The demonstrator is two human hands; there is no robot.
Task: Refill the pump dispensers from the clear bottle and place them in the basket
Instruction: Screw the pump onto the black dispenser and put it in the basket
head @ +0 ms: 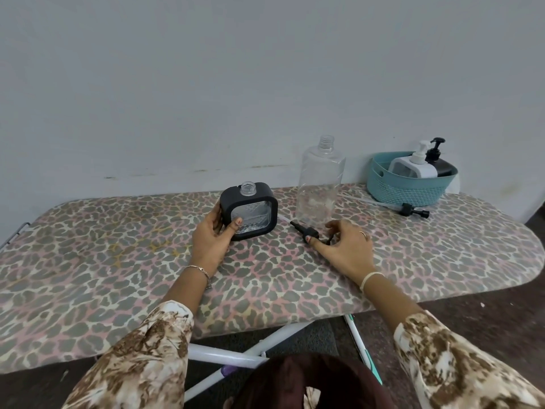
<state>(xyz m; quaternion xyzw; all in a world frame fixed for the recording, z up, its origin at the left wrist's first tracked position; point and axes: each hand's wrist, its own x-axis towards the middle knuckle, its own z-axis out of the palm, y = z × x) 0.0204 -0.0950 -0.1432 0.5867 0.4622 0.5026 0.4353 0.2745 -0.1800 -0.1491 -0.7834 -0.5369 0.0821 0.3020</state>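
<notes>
A square black-framed dispenser (253,212) stands upright on the ironing board with its neck uncovered; my left hand (213,236) grips its left side, thumb on the clear front. Its black pump head (304,230) lies on the board just right of it, and my right hand (345,247) pinches it with curled fingers. The clear bottle (320,184) stands uncapped behind the pump, nearly empty. A teal basket (408,188) at the back right holds a white pump dispenser (413,166) and a dark one (439,162).
A second black pump with a long tube (411,210) lies in front of the basket. The leopard-print ironing board (118,261) ends in a rounded tip at the right and stands against a grey wall. White board legs cross below its front edge.
</notes>
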